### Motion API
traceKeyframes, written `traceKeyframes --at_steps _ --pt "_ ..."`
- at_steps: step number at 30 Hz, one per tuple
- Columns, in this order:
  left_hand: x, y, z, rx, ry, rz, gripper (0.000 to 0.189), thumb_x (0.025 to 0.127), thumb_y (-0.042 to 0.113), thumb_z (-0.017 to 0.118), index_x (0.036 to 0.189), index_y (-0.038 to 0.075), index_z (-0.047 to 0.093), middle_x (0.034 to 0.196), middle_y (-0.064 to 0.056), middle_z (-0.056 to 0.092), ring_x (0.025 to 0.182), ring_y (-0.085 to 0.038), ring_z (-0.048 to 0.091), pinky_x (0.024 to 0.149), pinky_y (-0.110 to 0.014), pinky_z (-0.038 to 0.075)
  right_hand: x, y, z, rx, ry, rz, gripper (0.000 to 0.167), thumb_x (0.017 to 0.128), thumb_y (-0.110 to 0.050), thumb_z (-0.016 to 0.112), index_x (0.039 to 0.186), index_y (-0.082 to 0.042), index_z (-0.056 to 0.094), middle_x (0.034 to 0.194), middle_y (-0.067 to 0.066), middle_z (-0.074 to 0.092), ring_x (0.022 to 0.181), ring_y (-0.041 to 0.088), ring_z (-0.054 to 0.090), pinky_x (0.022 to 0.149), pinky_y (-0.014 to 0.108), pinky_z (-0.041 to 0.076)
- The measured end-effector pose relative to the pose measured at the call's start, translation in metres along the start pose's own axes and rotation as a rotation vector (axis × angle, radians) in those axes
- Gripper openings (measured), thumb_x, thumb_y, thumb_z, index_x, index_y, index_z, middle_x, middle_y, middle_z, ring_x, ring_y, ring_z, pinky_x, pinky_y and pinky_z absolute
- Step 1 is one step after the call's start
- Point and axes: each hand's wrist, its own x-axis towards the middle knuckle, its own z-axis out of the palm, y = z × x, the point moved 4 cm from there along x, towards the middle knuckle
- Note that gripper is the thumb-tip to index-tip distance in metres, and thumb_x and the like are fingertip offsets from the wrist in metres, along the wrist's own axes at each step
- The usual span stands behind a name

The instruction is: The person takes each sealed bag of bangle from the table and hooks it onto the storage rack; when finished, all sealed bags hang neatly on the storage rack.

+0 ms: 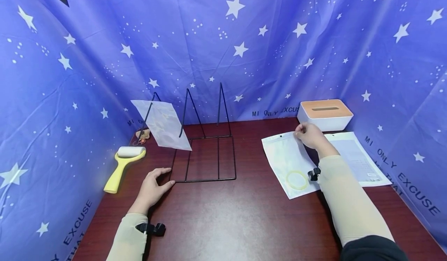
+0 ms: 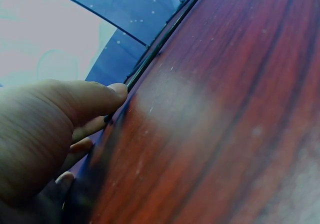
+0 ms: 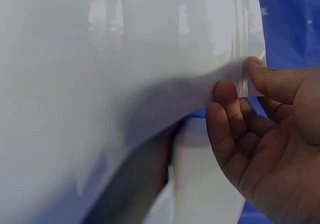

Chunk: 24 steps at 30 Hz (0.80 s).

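A black wire rack [image 1: 227,179] with upright triangular dividers stands on the table, left of centre. My left hand [image 1: 151,188] holds its near left corner, thumb and index finger on either side; in the left wrist view the thumb [image 2: 107,93] lies against the wire. A white zip bag [image 1: 167,125] leans between the rack's left dividers. At the right, my right hand [image 1: 312,137] pinches the top corner of another white zip bag [image 1: 284,158], marked with a pale yellow ring. In the right wrist view, thumb and fingers grip this bag [image 3: 165,39] beside its zip strip.
Another flat zip bag [image 1: 363,164] lies at the right, partly behind the right arm. A white tissue box [image 1: 323,123] with a wooden lid stands behind it. On the far left lie a yellow-handled lint roller [image 1: 120,171] and a small brown trinket [image 1: 143,135]. Starry blue cloth [image 1: 209,51] surrounds the table.
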Motion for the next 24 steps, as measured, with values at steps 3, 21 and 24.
traceKeyframes --at_steps 3,21,24 --pt "0.000 -0.001 0.000 -0.003 -0.003 -0.002 0.049 0.086 0.015 0.088 0.131 0.004 0.071 0.131 -0.018 0.067 0.130 -0.043 0.054 0.110 -0.059 0.038 -0.001 -0.006 -0.005 0.019 0.007 -0.004 0.017 0.107 -0.018 0.059 0.110 -0.001 0.058 0.093 0.011 0.056 0.085 0.026 0.055 0.072 0.035 0.049" --pt "-0.002 -0.001 0.002 0.005 -0.005 -0.005 0.048 0.085 0.015 0.088 0.129 0.003 0.072 0.131 -0.018 0.067 0.129 -0.043 0.055 0.110 -0.060 0.039 -0.032 -0.018 -0.034 0.169 0.141 -0.038 0.030 0.094 -0.027 0.082 0.111 -0.004 0.075 0.092 0.006 0.064 0.083 0.020 0.053 0.064 0.028 0.048" --pt "-0.002 0.000 0.000 0.003 0.003 -0.001 0.048 0.085 0.014 0.089 0.128 0.003 0.073 0.131 -0.018 0.067 0.128 -0.043 0.055 0.110 -0.060 0.039 -0.039 -0.024 -0.040 0.173 0.163 -0.059 0.030 0.094 -0.030 0.082 0.102 -0.003 0.074 0.086 0.003 0.065 0.078 0.018 0.052 0.061 0.028 0.045"
